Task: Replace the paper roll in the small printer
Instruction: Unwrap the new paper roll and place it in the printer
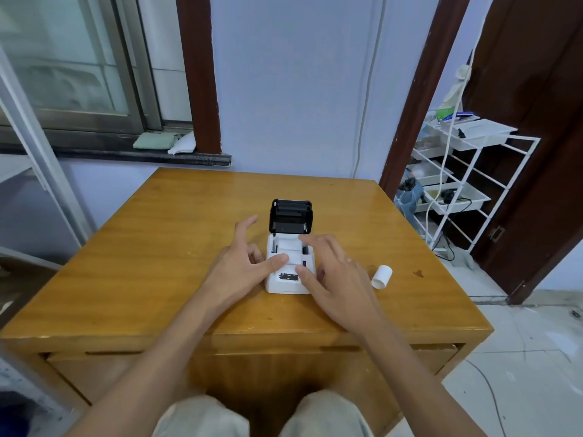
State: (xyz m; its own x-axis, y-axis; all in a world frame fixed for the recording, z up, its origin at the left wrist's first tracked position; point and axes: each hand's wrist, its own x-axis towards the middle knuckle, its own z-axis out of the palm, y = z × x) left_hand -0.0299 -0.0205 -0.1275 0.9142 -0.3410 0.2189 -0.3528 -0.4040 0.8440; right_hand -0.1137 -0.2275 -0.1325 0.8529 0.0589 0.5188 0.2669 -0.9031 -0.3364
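I sit at a wooden table (157,263), both bare arms reaching forward over its near edge. To my right stands a white wire rack (467,184) by the dark doorframe, its shallow white trays holding small clutter too blurred to name; a white cable hangs down across it.

At the table's middle sits the small white printer (288,279), its black lid (291,216) swung up and back, standing nearly upright. A white paper roll (288,247) lies in the open bay, its loose end drawn forward over the printer's front.

My left hand (243,263) rests against the printer's left side, thumb stretched across onto the paper, index finger raised and straight, the other fingers loosely bent beside the casing. My right hand (334,272) lies over the printer's right side, fingers spread and nearly straight, fingertips at the bay's edge, thumb touching the paper near the front. Neither hand closes around anything.

A second white roll (382,276) lies on its side on the table, right of my right hand and apart from it.
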